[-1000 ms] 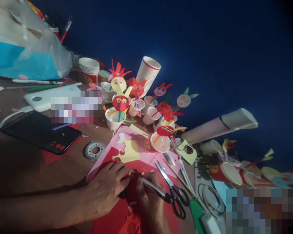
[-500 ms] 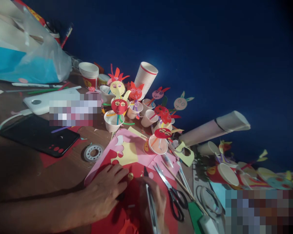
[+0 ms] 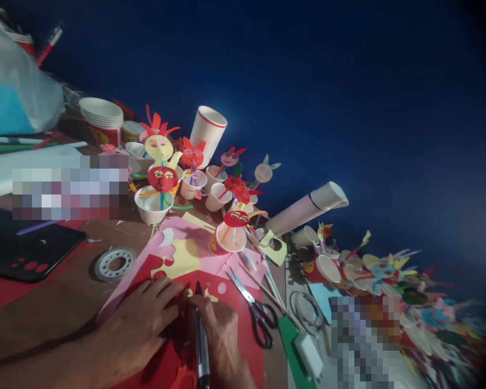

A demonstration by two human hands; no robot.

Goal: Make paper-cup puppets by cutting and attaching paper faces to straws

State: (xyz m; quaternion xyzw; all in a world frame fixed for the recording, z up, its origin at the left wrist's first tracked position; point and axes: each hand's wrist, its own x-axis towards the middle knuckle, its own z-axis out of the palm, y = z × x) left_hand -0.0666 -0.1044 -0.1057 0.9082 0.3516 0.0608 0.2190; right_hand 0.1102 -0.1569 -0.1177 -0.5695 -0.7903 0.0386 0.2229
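Note:
My left hand (image 3: 146, 313) lies on a sheet of red paper (image 3: 245, 329), fingers bent slightly and apart, their tips against the sheet. The area under its thumb is dark and hard to make out. My right hand (image 3: 222, 329) grips a marker (image 3: 202, 351) with a black tip, held above the red sheet beside my left fingers. Small pale-yellow paper pieces (image 3: 211, 295) lie near the tip. Beneath the red sheet are pink paper (image 3: 186, 222) and a cut yellow sheet (image 3: 182, 256). Black-handled scissors (image 3: 261, 319) rest partly open right of my right hand.
Paper cups with drawn faces stand behind the paper, including a red face (image 3: 162, 179). A tall cup stack (image 3: 208, 135) leans near the dark blue wall. A tape roll (image 3: 115, 263) and a black phone (image 3: 32, 254) lie left. A white adapter (image 3: 309, 354) and more decorated cups (image 3: 328, 268) are at right.
The view has turned right, so the objects sit farther left. My right hand with the marker has come closer to my left fingers. My left hand stays on the red paper.

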